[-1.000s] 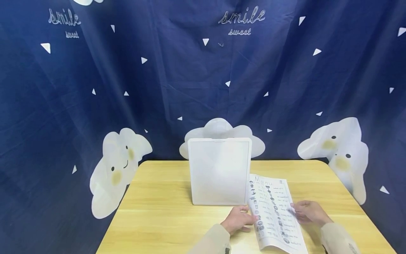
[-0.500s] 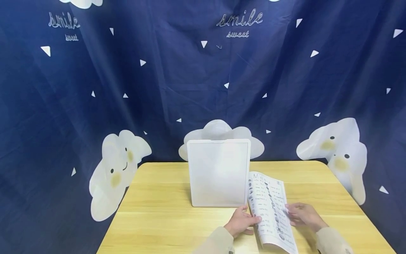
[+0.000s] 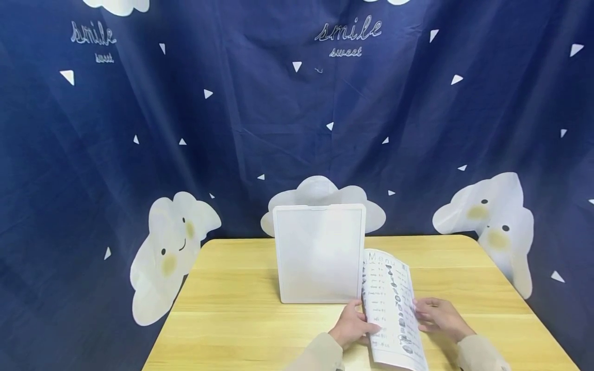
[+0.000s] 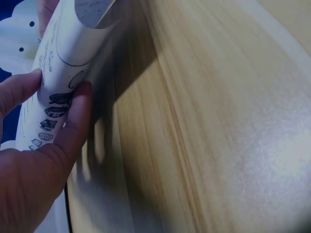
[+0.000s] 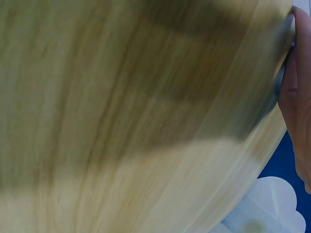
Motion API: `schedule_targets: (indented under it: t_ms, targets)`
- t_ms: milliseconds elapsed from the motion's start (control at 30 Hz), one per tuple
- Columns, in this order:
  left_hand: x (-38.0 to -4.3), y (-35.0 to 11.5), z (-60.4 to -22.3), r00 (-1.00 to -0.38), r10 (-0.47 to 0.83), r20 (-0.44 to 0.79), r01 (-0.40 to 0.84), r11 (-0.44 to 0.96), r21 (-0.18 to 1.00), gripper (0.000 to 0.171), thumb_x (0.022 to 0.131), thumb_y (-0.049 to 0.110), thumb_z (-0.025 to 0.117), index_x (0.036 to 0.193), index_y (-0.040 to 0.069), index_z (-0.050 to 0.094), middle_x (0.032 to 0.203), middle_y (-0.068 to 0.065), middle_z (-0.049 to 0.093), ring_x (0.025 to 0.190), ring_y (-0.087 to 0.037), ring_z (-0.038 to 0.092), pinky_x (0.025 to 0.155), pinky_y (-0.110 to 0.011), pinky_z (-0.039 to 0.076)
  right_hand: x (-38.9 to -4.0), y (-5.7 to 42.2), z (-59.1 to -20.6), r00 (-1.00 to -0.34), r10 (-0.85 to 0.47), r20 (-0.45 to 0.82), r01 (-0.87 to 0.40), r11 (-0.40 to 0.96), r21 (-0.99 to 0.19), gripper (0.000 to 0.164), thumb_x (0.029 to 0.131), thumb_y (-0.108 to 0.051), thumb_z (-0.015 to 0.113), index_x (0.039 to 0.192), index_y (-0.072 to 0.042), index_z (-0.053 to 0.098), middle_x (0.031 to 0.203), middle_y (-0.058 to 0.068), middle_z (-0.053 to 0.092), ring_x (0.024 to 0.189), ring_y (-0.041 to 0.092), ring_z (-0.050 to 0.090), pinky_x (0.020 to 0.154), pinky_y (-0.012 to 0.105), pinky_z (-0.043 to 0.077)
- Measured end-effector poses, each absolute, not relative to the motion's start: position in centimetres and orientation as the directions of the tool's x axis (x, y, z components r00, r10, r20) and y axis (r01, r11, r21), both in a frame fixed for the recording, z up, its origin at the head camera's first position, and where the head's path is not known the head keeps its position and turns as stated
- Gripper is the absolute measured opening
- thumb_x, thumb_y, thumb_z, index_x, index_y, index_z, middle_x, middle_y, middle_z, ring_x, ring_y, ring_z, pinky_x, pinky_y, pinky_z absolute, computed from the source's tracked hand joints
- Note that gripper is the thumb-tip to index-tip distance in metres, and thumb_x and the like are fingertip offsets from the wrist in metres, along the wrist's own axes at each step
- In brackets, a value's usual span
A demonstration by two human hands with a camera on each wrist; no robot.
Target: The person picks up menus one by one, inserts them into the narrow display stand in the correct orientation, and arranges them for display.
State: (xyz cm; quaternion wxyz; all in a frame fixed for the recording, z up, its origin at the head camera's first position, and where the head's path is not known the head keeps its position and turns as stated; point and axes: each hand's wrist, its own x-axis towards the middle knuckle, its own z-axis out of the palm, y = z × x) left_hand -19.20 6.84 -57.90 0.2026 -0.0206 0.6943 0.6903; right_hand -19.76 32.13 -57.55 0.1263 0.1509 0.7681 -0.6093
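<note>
A printed paper menu [image 3: 387,309] with small pictures and lines of text slants above the right part of the table, its sides bowed downward. My left hand [image 3: 352,325] grips its left side, the thumb lying over the printed face. In the left wrist view the sheet [image 4: 51,109] curves round between thumb and fingers, with its printing carrying over the bend. At the opposite side, my right hand [image 3: 441,315] holds the menu's right edge. The right wrist view catches only part of that hand [image 5: 299,92] at the frame's right border.
A white framed panel [image 3: 320,255] stands upright on the wooden table [image 3: 223,314], just left of the menu's top. Behind the table hangs a dark blue curtain [image 3: 287,123] with clouds and triangles. The table's right edge runs beyond my right hand.
My right hand has moved left, bringing the menu's right edge closer to my left hand. The sheet looks narrower and more curved, and its lower end has swung left.
</note>
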Motion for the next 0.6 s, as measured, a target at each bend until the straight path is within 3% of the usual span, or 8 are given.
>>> schedule_targets:
  t_ms: [433, 600]
  targets:
    - [-19.8, 5.8, -57.7, -0.898, 0.325, -0.295, -0.312, 0.003, 0.950, 0.065, 0.079, -0.015, 0.071, 0.139, -0.005, 0.048, 0.101, -0.011, 0.068, 0.080, -0.026, 0.071, 0.067, -0.039, 0.061, -19.9, 32.0, -57.4, -0.923, 0.088, -0.376, 0.386, 0.224, -0.895, 0.060, 0.098, -0.024, 0.065, 0.131, 0.021, 0.044, 0.111, 0.023, 0.062, 0.095, 0.024, 0.066, 0.081, 0.042, 0.059]
    - [-20.0, 5.0, -57.6, -0.885, 0.372, -0.281, -0.336, -0.091, 0.937, 0.066, 0.080, -0.018, 0.066, 0.141, -0.007, 0.044, 0.104, -0.014, 0.068, 0.085, -0.029, 0.071, 0.073, -0.043, 0.060, -19.9, 32.2, -57.5, -0.928, 0.092, -0.361, 0.373, 0.220, -0.902, 0.059, 0.098, -0.023, 0.065, 0.131, 0.022, 0.043, 0.114, 0.025, 0.061, 0.097, 0.025, 0.065, 0.082, 0.041, 0.059]
